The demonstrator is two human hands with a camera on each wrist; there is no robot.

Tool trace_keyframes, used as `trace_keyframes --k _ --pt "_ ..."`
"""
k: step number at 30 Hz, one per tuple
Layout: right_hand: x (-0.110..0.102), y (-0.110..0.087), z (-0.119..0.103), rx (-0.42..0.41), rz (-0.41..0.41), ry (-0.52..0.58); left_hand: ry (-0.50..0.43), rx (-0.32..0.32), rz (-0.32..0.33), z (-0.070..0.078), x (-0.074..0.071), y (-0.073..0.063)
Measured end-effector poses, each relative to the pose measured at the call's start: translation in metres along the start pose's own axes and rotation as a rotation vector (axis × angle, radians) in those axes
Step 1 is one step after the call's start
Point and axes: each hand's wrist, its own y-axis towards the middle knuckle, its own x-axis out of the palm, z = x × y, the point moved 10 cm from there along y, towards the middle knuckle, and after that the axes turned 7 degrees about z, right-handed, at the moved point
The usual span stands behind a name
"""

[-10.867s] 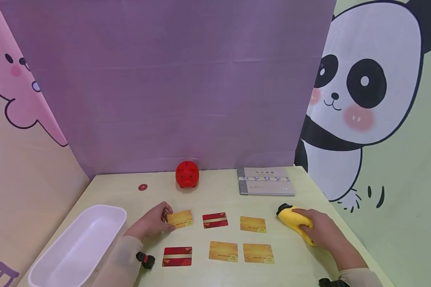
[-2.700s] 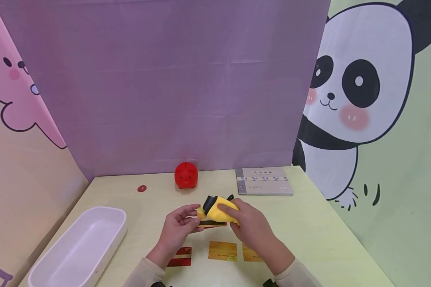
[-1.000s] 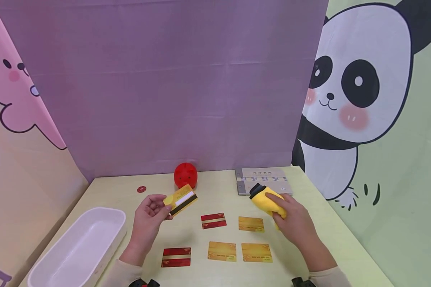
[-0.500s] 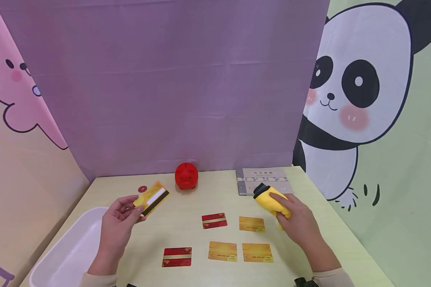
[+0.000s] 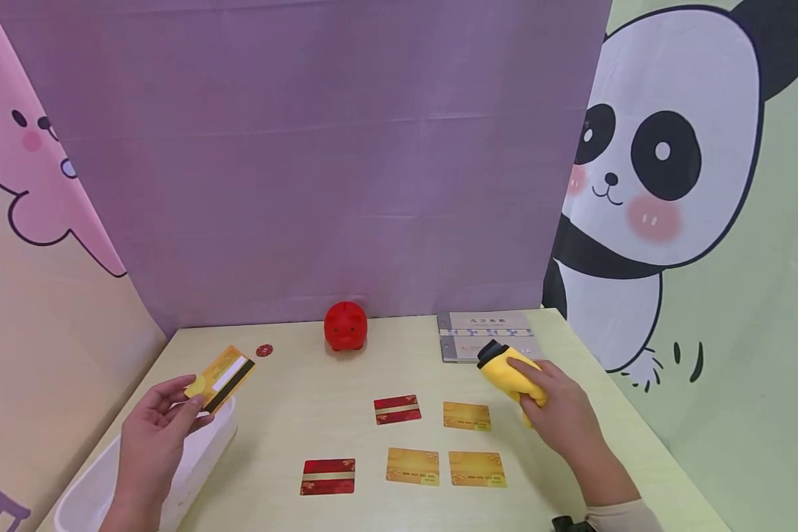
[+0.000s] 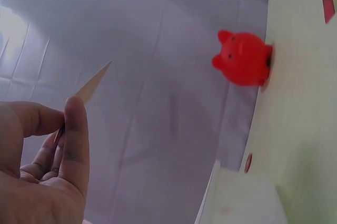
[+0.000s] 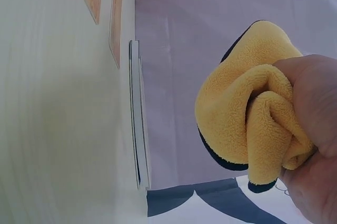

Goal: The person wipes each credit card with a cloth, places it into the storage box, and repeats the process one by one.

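My left hand [image 5: 156,432] pinches a gold bank card [image 5: 222,377] between thumb and fingers, its black-striped back facing me. In the head view the card is raised over the far end of a white plastic tray [image 5: 199,462]; the left wrist view shows it nearly edge-on. My right hand [image 5: 565,414] grips a bunched yellow cloth [image 5: 512,377] with black edging, held up in front of the notebook. Between the hands, two red cards, one the near red card [image 5: 328,477] and one the far red card [image 5: 397,409], lie flat with several gold cards [image 5: 413,466].
A red piggy bank [image 5: 346,326] stands at the table's back edge. Left of it lies a small red disc [image 5: 264,350]. A grey notebook [image 5: 488,325] lies at the back right. A purple cloth backdrop [image 5: 306,162] hangs behind the table [image 5: 279,414].
The cloth was on the gold card between both hands earlier; then the hands parted. My left hand has carried the card left to above the tray, and the right hand has drifted slightly right.
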Motion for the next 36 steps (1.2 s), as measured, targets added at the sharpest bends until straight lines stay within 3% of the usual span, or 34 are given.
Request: trace_keyframes --k 8,18,24,36 --pt "0.0 -0.001 0.003 0.006 0.0 0.008 0.026 0.03 0.021 0.006 -0.037 0.003" --pt "0.005 -0.002 0.006 0.016 -0.011 -0.005 0.099 -0.042 -0.018 -0.006 -0.073 0.008" --pt "0.006 -0.002 0.006 0.01 -0.016 -0.003 0.158 -0.1 -0.07 -0.018 -0.083 0.011" --pt "0.009 -0.002 0.009 0.021 -0.038 0.006 0.305 -0.218 -0.098 -0.033 -0.094 0.011"
